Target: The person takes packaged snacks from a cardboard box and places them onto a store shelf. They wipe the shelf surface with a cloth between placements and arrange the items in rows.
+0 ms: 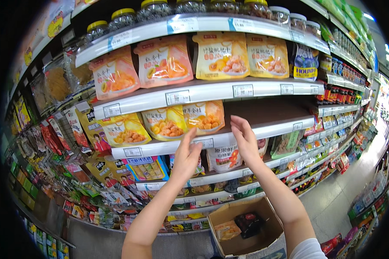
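My left hand (pixel 187 157) is raised before the shelf's white price rail (pixel 280 128), holding nothing. Its fingertips reach the lower edge of an orange-yellow dried-fruit pouch (pixel 205 117) in my view; whether they touch it I cannot tell. To the right of that pouch is my right hand (pixel 247 142), fingers slightly curled and thumb apart, with nothing in it. Two yellow dried-fruit pouches, one in the middle (pixel 165 122) and one at the left (pixel 124 132), stand upright beside the orange-yellow one. Behind my right hand shows the dark shelf board (pixel 269 110).
Below my arms, an open cardboard box (pixel 246 223) holds an orange pouch (pixel 227 230) and a black packet (pixel 249 224). Pink (pixel 164 61) and yellow pouches (pixel 222 56) line the shelf above, under lidded jars (pixel 154 9). Hanging snack packets (pixel 79 129) are at left; an aisle floor (pixel 330 204) runs right.
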The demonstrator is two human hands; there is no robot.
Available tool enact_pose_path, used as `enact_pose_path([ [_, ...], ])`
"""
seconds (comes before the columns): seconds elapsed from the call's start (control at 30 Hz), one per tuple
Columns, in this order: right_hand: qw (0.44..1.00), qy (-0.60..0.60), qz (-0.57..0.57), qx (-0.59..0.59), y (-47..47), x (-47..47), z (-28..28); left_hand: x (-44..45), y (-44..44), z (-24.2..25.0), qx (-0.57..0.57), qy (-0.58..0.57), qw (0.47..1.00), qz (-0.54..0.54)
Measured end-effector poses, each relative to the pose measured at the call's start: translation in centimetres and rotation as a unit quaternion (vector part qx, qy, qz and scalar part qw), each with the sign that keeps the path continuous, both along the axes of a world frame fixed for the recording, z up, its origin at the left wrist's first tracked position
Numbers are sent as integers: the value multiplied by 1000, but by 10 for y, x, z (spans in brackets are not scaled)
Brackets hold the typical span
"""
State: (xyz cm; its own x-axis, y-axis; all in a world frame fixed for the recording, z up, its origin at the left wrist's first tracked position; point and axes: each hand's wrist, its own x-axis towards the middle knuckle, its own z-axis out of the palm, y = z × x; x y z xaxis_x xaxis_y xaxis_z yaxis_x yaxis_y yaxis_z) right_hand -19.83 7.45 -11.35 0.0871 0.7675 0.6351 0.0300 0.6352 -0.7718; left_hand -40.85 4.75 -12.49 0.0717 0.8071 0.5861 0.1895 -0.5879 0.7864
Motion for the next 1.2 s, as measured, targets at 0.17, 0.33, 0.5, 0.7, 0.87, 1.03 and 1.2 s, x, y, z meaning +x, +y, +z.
enact_pose_path([
  [0.17,999,37,9,-9,78,-28,23,22,22,34,41,76,990,109],
  [0.33,997,-4,48,-57,106,-32,22,33,25,34,30,78,983,161],
  [0.5,997,37,43,-59,120,-8,12,44,39,30,52,66,968,238],
  [0.7,995,49,43,-80,123,9,15,34,79,19,62,50,974,214],
  [0.87,995,73,15,-63,117,32,24,26,107,33,49,33,981,182],
  [1.03,990,125,43,-46,102,41,42,51,93,48,141,-54,972,181],
  [1.2,978,181,74,-67,74,48,48,67,77,47,154,-37,969,192],
])
